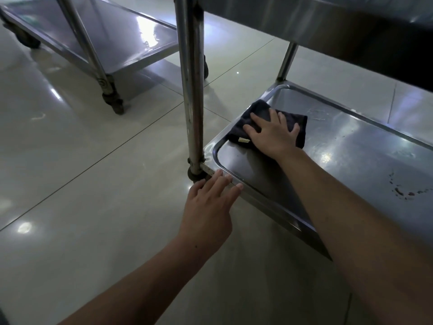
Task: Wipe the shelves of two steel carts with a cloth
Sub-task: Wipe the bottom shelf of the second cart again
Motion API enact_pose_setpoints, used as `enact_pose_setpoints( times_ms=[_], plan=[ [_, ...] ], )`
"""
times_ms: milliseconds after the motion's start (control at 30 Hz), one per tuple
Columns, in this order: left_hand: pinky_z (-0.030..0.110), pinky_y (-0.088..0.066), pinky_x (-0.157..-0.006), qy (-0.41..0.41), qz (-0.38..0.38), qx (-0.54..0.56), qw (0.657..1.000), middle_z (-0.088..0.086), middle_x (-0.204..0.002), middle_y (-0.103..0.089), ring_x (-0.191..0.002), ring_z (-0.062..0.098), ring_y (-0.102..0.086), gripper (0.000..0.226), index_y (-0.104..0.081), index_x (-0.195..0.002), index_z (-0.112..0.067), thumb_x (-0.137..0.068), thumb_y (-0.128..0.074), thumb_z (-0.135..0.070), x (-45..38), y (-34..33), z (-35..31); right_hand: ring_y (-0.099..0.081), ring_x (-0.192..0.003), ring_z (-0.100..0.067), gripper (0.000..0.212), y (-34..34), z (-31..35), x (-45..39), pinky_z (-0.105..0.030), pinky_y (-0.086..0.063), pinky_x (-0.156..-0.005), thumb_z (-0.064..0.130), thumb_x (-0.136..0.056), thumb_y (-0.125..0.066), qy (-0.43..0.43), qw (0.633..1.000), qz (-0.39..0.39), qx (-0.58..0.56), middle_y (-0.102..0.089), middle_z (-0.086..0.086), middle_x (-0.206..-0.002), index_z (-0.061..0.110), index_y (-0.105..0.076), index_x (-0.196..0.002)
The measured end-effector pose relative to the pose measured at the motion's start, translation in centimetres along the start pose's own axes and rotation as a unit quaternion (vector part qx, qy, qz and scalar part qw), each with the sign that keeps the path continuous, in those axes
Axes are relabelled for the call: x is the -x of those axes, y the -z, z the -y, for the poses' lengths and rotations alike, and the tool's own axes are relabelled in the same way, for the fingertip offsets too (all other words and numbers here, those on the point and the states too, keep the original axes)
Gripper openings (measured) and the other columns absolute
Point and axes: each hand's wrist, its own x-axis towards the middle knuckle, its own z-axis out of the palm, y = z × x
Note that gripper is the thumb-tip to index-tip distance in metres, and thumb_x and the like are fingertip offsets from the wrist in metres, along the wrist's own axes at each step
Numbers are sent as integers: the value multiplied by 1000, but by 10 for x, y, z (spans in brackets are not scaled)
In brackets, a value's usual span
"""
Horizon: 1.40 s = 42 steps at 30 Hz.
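- Left hand sits nearest us at lower centre, fingers straight, tips resting on the front rim of the bottom shelf by its corner; grip apart, holding nothing, we read it as bracing the cart.
- Right hand is up at centre frame, palm flat and fingers spread on the dark cloth; grip apart, pressing down, not clamped round it.
- Cloth lies folded in the far left corner of that shelf, close to the raised lip, with a small pale tag showing at its near edge.
- Step in hand, as we judge it: wiping this lower shelf, starting from the corner.
- To do it well we'd keep the palm flat so the whole cloth stays in contact, and run overlapping strokes from the corner toward frame right.
- Dark reddish stains sit at right of frame, well apart from the cloth; they likely need firmer pressure and repeat passes.
- Streaky marks just beyond the cloth look unwiped too.
- We'd work the cloth edge into the rounded lip, where grime tends to gather.
- Castor under the steel post means the cart may roll; left hand should stay on the rim.
- Upper shelf hangs low across top right, so arm clearance is tight.
- Second cart stands upper left, well apart; we can't tell whether its shelf is wiped.
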Motion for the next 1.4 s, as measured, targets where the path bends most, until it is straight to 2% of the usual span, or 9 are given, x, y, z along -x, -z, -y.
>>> enact_pose_setpoints(
  times_ms=[67, 200, 333, 500, 667, 900, 1033, 1267, 1400],
  plan=[
    [50, -39, -113, 3, 20, -1, 1000, 2, -147, -53, -147, 24, -38, 70, -57, -139, -29, -72, -62, -11, 1, 1, -2, -3, -161, -26, 68, -3, 6, 18, -70, 0, -122, 81, -95, -33, 24, 1000, 0, -1, -9, -1, -175, 54, -31, -157],
    [50, -15, -124, 18, 44, -10, 999, -2, -161, -33, -156, 18, -12, 76, -39, -151, -35, -82, -57, -10, 1, 5, -2, -4, -161, -25, 76, -11, 26, 61, -68, -2, -122, 88, -88, -34, 79, 997, 0, 14, -10, 1, -175, 55, -29, -157],
    [53, -16, -123, 12, 34, -38, 999, -6, -158, -35, -155, 15, -16, 77, -38, -149, -38, -80, -56, -10, 2, 4, 2, -1, -161, -20, 73, -5, 14, 90, -66, -1, -124, 86, -90, -38, 95, 995, 22, 12, -5, 5, -176, 57, -27, -156],
    [53, -14, -123, 11, 10, -27, 1000, -7, -151, -44, -150, 13, -29, 76, -48, -144, -38, -75, -57, -7, 1, -1, 8, 3, -161, -10, 69, 14, -49, 150, -61, 3, -127, 82, -91, -46, 35, 998, 54, -5, 0, 15, -175, 59, -33, -154],
    [49, -2, -126, 26, 19, 34, 999, -7, -158, -33, -155, 14, -14, 77, -44, -149, -36, -80, -54, -3, 2, -2, 3, 0, -161, -13, 66, 24, -69, 174, -63, -1, -126, 76, -93, -50, 9, 998, 68, -5, -2, 12, -175, 57, -34, -154],
    [53, -13, -125, 20, 15, 38, 999, -1, -157, -33, -154, 20, -15, 78, -45, -146, -32, -75, -56, -3, 3, -4, 0, -4, -161, -24, 79, 12, -2, 125, -74, -4, -121, 85, -87, -49, 15, 999, 43, 3, -12, 4, -173, 48, -36, -156],
    [55, -15, -124, 27, 17, 12, 999, -2, -159, -28, -154, 19, -19, 80, -37, -148, -37, -77, -56, -6, 6, -2, -2, -1, -162, -25, 76, 8, 19, 111, -74, -1, -121, 83, -89, -47, 32, 998, 55, -12, -6, 3, -175, 50, -34, -156],
    [55, -18, -122, 16, 1, -56, 998, -3, -149, -41, -151, 16, -24, 74, -46, -143, -31, -75, -58, -6, 6, 3, -6, 2, -161, -14, 70, 18, -42, 164, -62, 7, -126, 80, -91, -50, 2, 997, 61, -48, -2, 11, -176, 56, -35, -155],
    [58, -20, -118, 42, -39, -67, 996, 5, -136, -50, -141, 30, -36, 63, -57, -133, -21, -71, -58, -7, 7, -3, -21, 0, -161, -11, 61, 24, -88, 204, -60, 4, -126, 75, -93, -52, -22, 997, 45, -61, -5, 12, -175, 60, -38, -151]
  ],
)
